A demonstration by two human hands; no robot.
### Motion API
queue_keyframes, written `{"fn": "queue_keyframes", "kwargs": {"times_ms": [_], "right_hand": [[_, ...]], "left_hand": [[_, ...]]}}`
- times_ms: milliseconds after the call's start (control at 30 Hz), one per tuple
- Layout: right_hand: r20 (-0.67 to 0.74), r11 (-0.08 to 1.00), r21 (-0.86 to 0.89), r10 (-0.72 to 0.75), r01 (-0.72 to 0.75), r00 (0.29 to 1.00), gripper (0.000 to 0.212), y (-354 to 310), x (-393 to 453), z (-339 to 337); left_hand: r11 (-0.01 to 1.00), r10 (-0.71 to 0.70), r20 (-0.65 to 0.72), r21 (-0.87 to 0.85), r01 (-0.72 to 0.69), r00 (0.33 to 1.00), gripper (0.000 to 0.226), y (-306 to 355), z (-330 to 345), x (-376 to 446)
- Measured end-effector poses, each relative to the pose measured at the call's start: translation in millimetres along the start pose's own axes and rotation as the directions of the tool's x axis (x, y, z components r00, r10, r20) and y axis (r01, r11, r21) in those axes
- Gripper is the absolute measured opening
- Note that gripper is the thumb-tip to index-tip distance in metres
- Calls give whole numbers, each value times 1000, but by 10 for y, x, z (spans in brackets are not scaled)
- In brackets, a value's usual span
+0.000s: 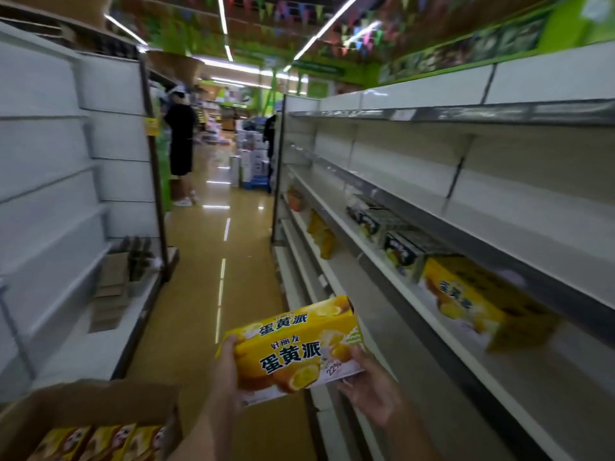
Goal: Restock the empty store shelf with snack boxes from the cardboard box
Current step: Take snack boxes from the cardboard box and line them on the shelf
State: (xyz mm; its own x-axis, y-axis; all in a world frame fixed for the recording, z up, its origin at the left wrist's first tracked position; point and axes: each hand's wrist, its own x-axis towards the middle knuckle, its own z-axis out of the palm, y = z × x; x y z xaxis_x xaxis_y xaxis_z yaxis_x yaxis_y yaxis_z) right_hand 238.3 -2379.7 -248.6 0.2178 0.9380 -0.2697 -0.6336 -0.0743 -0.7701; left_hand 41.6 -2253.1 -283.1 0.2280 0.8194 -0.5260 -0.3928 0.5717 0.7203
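A yellow snack box [293,347] hangs in the aisle in front of me, held at both ends. My left hand [229,371] grips its left end and my right hand [369,390] grips its lower right corner. The open cardboard box [100,404] sits at the lower left with several yellow snack boxes [96,442] standing in it. On the right, the white store shelf [416,314] carries one yellow snack box [466,301] and two dark snack boxes [402,252] further along.
Orange-yellow bags [321,236] lie on a lower right shelf. The left shelving [50,181] holds folded cardboard [113,287]. A person in black [181,144] stands far down the aisle, near stacked goods [253,168]. The tan floor [206,287] runs between the shelves.
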Motion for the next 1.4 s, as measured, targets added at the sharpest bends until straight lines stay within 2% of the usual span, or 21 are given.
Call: {"fn": "queue_keyframes", "kwargs": {"times_ms": [67,100,167,200,267,400,467,533,633,733,867,1000,1233,1400], "right_hand": [[-73,998,-54,-36,32,997,98,-79,-166,-144],[-115,992,-118,-49,35,992,92,-112,-254,-194],[-223,974,-223,-80,29,972,66,-160,-456,-281],[-278,959,-282,-101,19,955,61,-176,-535,-311],[-373,919,-393,-174,15,911,71,-232,-652,-399],[-439,803,-595,-361,36,823,47,-382,-888,-508],[-452,754,-655,-444,50,774,52,-447,-958,-603],[-481,722,-691,-503,43,718,63,-509,-994,-697],[-508,695,-718,-551,28,662,71,-625,-1017,-889],[-553,695,-719,-583,14,595,80,-766,-1019,-1024],[-589,682,-732,-627,-7,510,80,-958,-1051,-1101],[-584,632,-771,-650,-80,486,66,-1086,-1025,-1176],[-619,641,-758,-652,-117,439,65,-1186,-816,-1332],[-658,655,-738,-645,-162,388,65,-1300,-615,-1377]], "left_hand": [[999,25,-18,38,-25,1000,66,-35,137,-22],[997,43,-27,68,-41,999,68,-64,201,-25],[986,89,-19,145,-86,996,72,-134,380,-39],[977,113,-5,183,-110,994,74,-168,478,-71],[959,121,60,249,-133,991,75,-251,686,-111],[944,139,222,266,-197,965,33,-355,1107,-227],[938,139,296,267,-222,945,32,-402,1318,-279],[936,135,332,268,-230,934,43,-431,1529,-337],[927,128,407,275,-254,905,38,-472,1842,-403],[915,140,473,274,-296,870,46,-522,2120,-433],[908,154,525,259,-329,837,37,-563,2404,-484],[911,174,535,232,-342,827,28,-612,2617,-441],[904,149,586,246,-350,797,37,-634,3001,-227],[897,79,650,284,-338,756,47,-617,3274,22]]}}
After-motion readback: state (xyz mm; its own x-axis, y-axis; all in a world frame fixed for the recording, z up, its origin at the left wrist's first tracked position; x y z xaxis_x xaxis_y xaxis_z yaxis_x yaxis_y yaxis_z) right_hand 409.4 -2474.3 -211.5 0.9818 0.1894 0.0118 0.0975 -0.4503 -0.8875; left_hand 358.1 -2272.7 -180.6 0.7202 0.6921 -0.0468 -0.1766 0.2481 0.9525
